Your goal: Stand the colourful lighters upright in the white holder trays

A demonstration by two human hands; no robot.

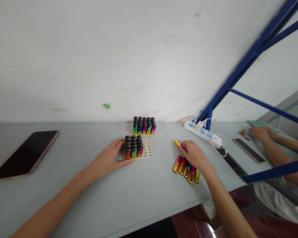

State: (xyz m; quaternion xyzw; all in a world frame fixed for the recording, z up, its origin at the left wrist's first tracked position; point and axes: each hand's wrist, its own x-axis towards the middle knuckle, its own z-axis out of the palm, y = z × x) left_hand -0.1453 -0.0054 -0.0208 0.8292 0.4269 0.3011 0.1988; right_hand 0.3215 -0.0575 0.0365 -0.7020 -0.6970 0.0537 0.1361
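My left hand (pixel 111 158) grips the left end of a white tray (pixel 147 149), its thumb along the front and its fingers at the back corner. Several upright lighters (pixel 134 152) with black tops fill the tray's left part, while holes show at its right. In my right hand (pixel 195 153) is a lighter (pixel 178 143) with its yellow end pointing left and the rest partly covered by the fingers. Below that hand several red, blue and gold lighters (pixel 187 168) lie side by side on the table. Behind the tray stands another block of upright lighters (pixel 144 126).
A dark tablet-like slab (pixel 24 152) lies on the grey table (pixel 84 195) at left. To the right are a white power strip (pixel 202 132) with cords and a blue metal frame (pixel 234 77). Beyond it, another person's hands (pixel 262 134) work near a dark strip (pixel 249 150).
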